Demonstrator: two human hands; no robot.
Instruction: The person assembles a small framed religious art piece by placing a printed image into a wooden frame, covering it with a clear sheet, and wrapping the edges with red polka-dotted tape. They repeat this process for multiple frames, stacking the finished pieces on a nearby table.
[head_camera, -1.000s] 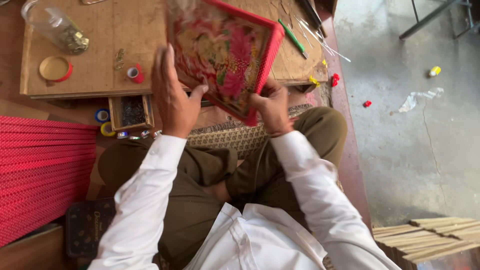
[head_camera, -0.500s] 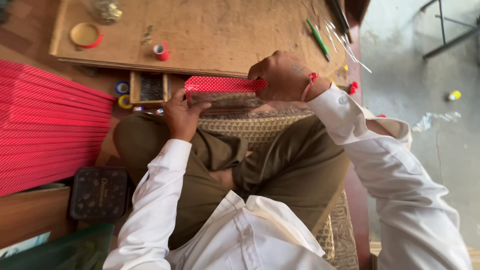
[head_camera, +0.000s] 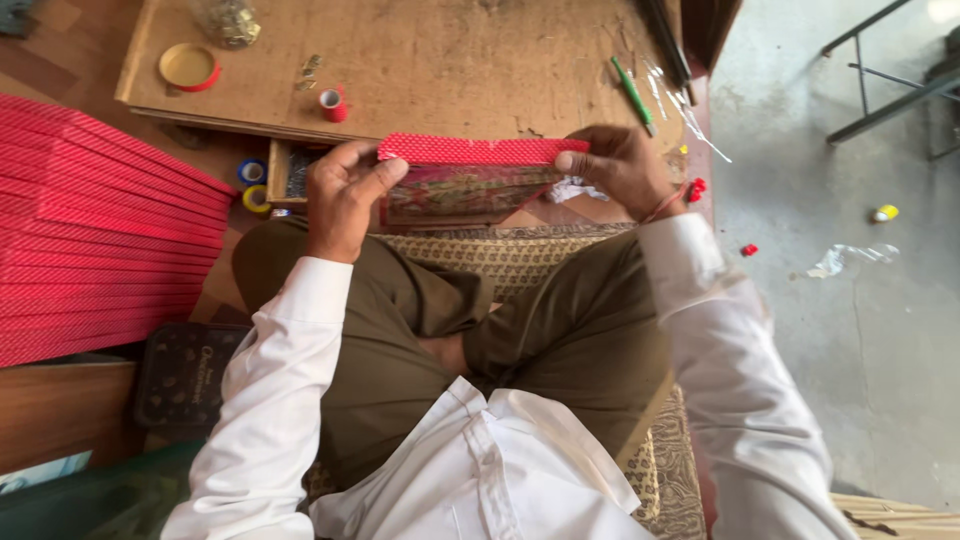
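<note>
Both hands grip a red box: left hand (head_camera: 342, 195) at its left end, right hand (head_camera: 618, 165) at its right, held edge-on above the lap, before the wooden board (head_camera: 450, 60). An edge seems under inspection; a steady two-handed turn is called for next.

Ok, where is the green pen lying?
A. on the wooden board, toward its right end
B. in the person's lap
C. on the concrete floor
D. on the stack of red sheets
A: the green pen lies on the wooden board, above the right hand.

Flat red-edged box (head_camera: 470, 172) with ornate face, tilted edge-up above lap
</note>
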